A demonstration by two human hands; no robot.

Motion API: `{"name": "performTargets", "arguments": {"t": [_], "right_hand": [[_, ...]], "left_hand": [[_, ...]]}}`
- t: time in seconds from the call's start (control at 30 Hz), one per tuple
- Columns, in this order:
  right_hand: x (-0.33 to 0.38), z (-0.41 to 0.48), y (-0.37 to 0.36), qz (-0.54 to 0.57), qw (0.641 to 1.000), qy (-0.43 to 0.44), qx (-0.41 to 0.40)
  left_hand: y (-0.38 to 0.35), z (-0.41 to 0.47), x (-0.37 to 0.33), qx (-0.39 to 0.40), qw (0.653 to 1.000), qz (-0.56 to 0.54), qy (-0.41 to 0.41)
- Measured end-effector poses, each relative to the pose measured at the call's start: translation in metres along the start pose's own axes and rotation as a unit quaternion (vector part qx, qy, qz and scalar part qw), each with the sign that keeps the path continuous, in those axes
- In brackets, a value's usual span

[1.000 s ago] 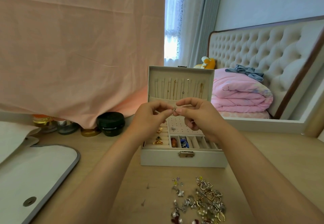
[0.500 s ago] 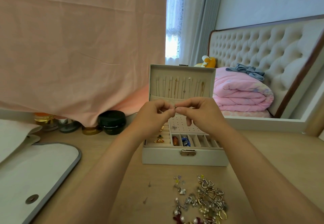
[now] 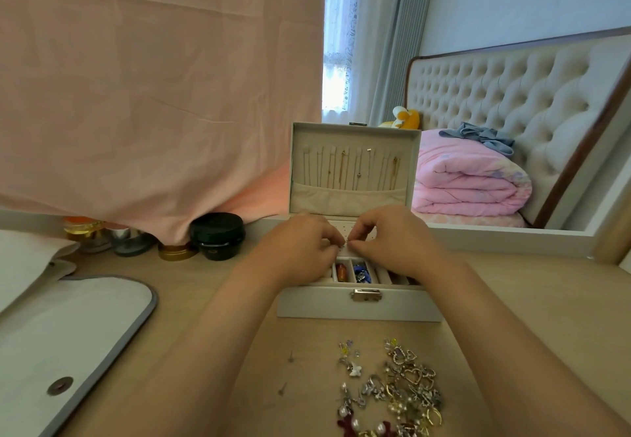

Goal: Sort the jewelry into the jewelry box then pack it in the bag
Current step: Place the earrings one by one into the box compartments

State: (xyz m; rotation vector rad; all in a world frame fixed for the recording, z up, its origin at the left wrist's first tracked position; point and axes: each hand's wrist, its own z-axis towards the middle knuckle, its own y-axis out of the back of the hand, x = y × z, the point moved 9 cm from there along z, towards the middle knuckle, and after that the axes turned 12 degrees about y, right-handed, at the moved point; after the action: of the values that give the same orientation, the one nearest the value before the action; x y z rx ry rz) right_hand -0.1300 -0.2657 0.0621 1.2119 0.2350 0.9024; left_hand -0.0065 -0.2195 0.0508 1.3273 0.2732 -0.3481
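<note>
At the far left a white bag (image 3: pixel 68 327) with a grey edge lies flat on the worktop (image 3: pixel 177 286). Behind it, under a hanging pink cloth (image 3: pixel 153 95), stand a few jars, the black jar (image 3: pixel 217 240) nearest the box. The left hand (image 3: pixel 304 248) is over the open jewelry box (image 3: pixel 358 310), its grip pinched on a tiny piece (image 3: pixel 346 241) too small to make out. The right hand (image 3: pixel 392 242) meets it fingertip to fingertip, its grip pinched on the same piece, above the box's dotted panel. An orange item and a blue one lie in the front compartments, and chains hang in the upright lid (image 3: pixel 355 163). In front of the box a pile of jewelry (image 3: pixel 392 388) lies loose on the worktop. At the right a folded pink quilt (image 3: pixel 467 180) rests on a bed
</note>
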Motion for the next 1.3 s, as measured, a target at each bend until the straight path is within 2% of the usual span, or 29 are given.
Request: {"name": "performTargets", "arguments": {"t": [0.13,0.33,0.57,0.9,1.07,1.17,1.3], "right_hand": [[0.004,0.001,-0.005,-0.020,0.999,0.016,0.033],[0.003,-0.001,-0.007,0.017,0.997,0.005,0.080],[0.007,-0.002,-0.007,0.031,0.996,0.006,0.081],[0.048,-0.022,0.011,0.036,0.997,0.049,0.043],[0.099,-0.050,-0.004,0.055,0.990,0.092,0.091],[0.120,-0.068,-0.027,0.022,0.980,0.117,0.162],[0.130,-0.083,-0.051,-0.026,0.973,0.124,0.192]], "left_hand": [[-0.001,0.000,0.000,0.002,1.000,0.005,0.004],[-0.003,-0.002,-0.002,-0.007,1.000,-0.003,-0.003],[-0.006,-0.002,0.000,0.015,1.000,0.000,0.009],[0.039,-0.043,-0.001,-0.050,0.998,-0.045,0.001],[0.045,-0.089,0.010,0.010,0.997,-0.070,0.034],[0.035,-0.114,0.018,0.061,0.996,-0.040,0.049],[0.015,-0.140,0.032,0.121,0.990,-0.026,0.074]]}}
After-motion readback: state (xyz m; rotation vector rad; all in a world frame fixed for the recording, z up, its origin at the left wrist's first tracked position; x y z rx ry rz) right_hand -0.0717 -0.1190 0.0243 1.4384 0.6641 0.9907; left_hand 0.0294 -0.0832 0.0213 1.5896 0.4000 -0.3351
